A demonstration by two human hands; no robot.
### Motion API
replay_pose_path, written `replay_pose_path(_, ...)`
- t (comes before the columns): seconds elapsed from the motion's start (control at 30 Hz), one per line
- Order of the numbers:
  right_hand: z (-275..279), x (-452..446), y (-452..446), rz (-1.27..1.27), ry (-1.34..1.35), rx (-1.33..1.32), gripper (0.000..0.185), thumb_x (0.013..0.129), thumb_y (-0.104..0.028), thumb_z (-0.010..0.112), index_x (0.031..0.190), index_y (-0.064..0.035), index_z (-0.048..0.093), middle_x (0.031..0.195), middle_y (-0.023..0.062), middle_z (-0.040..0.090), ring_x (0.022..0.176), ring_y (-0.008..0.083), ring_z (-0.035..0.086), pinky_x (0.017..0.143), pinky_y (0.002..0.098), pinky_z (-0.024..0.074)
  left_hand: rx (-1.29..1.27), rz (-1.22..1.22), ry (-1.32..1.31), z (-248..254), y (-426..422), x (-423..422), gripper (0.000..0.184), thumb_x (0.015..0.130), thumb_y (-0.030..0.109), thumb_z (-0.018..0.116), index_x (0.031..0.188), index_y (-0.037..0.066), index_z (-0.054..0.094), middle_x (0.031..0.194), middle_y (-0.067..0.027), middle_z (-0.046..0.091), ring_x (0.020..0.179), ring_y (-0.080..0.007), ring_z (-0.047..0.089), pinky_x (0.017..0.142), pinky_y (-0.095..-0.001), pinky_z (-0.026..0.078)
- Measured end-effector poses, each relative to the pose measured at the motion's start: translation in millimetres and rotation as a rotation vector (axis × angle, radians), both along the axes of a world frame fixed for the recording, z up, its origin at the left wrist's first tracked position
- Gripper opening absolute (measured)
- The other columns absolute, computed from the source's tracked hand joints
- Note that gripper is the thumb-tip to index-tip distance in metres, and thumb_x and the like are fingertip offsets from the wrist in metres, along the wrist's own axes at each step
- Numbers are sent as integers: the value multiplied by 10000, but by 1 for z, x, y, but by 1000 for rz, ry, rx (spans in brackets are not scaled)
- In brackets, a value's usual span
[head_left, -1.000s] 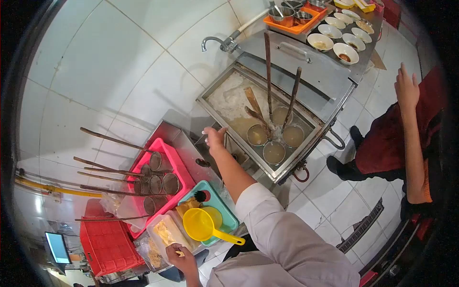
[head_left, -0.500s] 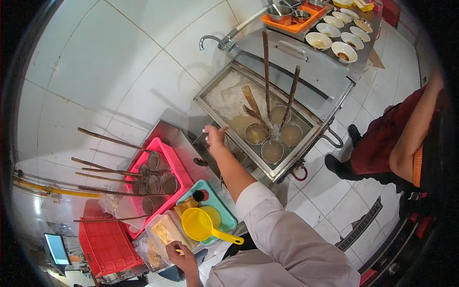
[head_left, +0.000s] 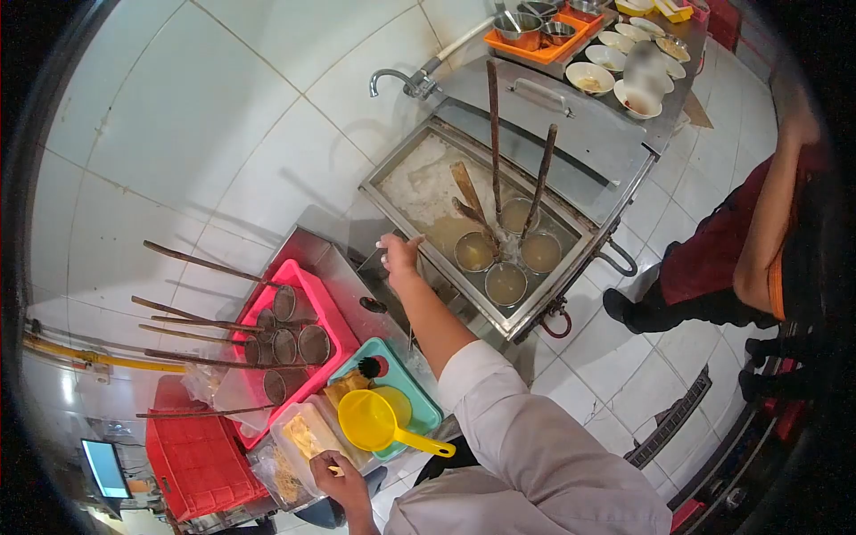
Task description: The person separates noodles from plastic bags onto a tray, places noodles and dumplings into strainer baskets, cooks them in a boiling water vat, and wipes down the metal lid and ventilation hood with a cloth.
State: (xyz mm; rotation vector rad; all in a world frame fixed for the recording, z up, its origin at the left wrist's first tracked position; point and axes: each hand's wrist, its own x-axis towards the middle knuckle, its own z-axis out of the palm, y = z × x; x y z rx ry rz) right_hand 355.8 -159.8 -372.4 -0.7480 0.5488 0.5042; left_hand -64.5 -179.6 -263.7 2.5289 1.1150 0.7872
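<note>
My right hand point(head_left: 400, 256) is open, with the thumb stretched out and nothing visible in it. It hovers at the near left rim of a steel cooking vat point(head_left: 446, 259) of cloudy water. Several strainer baskets point(head_left: 506, 283) sit in the water, with wooden handles point(head_left: 496, 143) sticking up. My left hand point(head_left: 341, 481) is loosely curled, a gap between thumb and fingers, and I see nothing in it. It is beside a clear plastic container point(head_left: 308, 432) of yellowish food. Near it, a yellow plastic dipper point(head_left: 367, 421) rests over a turquoise tray point(head_left: 426, 412).
A pink tub point(head_left: 336, 308) holds several long-handled strainers point(head_left: 285, 343). Beside it is a red crate point(head_left: 201, 464). A tap point(head_left: 401, 80) is on the wall. Past the steel lid point(head_left: 571, 134) are several white bowls point(head_left: 588, 78) and an orange tray point(head_left: 539, 49). A co-worker point(head_left: 713, 267) stands at right.
A pale blurred shape now covers some of the bowls at the top right. The co-worker's legs have shifted a little, and dark footwear shows at the right. My hands stay almost still.
</note>
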Motion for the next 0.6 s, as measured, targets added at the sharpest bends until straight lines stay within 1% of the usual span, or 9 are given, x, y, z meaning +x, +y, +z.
replay_pose_path(0.3, -10, 0, 4, -4, -4, -14, 1111, 688, -89, 630, 1478, -21, -149, 762, 72, 621, 496, 111, 439, 409, 218, 340, 24, -9, 12, -5, 6, 0, 73, 806, -9, 545, 749, -12, 498, 700, -93, 461, 651, -234, 488, 555, -346, 360)
replay_pose_path(0.37, -10, -3, 2, -32, -4, 2, 1106, 626, -99, 633, 1479, 45, -55, 861, 153, 586, 522, 169, 485, 436, 272, 395, 9, -11, -11, -7, 7, -1, 73, 801, -9, 548, 750, -7, 497, 702, -91, 461, 650, -232, 487, 550, -340, 353)
replay_pose_path(0.4, -9, -4, 0, -43, -12, -1, 1106, 626, -99, 633, 1479, 45, -55, 861, 153, 586, 522, 169, 485, 436, 272, 395, 28, -8, -3, -7, 7, -1, 65, 794, -16, 548, 754, -1, 500, 705, -89, 465, 652, -226, 489, 551, -337, 355)
replay_pose_path(0.43, -4, -7, -6, -25, -16, 9, 1101, 624, -110, 639, 1482, 37, -34, 828, 138, 589, 525, 173, 486, 445, 277, 400, 47, -10, 1, -8, 7, -1, 61, 786, -24, 549, 758, 5, 502, 709, -86, 470, 654, -220, 491, 552, -335, 356)
replay_pose_path(0.47, -6, -8, -7, -12, -24, 18, 1095, 622, -121, 645, 1485, 29, -12, 796, 123, 592, 527, 176, 486, 453, 282, 405, 4, -15, -29, -10, 7, -2, 55, 806, 23, 570, 794, 43, 519, 735, -60, 492, 670, -199, 494, 569, -324, 372)
replay_pose_path(0.5, -7, -11, -9, -22, -36, 73, 1087, 625, -146, 652, 1495, -5, 14, 745, 100, 592, 521, 174, 479, 451, 291, 401, -5, -45, -48, -15, 12, -9, 55, 806, 23, 570, 794, 43, 519, 735, -60, 492, 670, -199, 494, 569, -324, 372)
replay_pose_path(0.53, -4, -14, -9, 30, -17, -50, 1092, 622, -177, 662, 1505, -41, 33, 725, 87, 580, 502, 164, 466, 433, 311, 389, -13, -33, -14, -24, 22, -16, 40, 799, 16, 556, 832, 32, 538, 775, -72, 514, 732, -203, 516, 634, -324, 403)
replay_pose_path(0.57, -11, -16, -11, 113, -61, -15, 1084, 626, -208, 663, 1499, -16, 50, 714, 78, 566, 506, 148, 464, 430, 305, 378, -25, -27, 10, -35, 30, -15, 78, 793, 9, 542, 869, 22, 556, 816, -85, 536, 793, -208, 539, 700, -325, 435)
replay_pose_path(0.6, -23, -16, -12, 214, -107, 11, 1032, 631, -219, 667, 1472, 1, 111, 684, 52, 542, 490, 145, 460, 425, 301, 363, -47, -74, -38, -43, 35, -14, 78, 793, 9, 542, 869, 22, 556, 816, -85, 536, 793, -208, 539, 700, -325, 435)
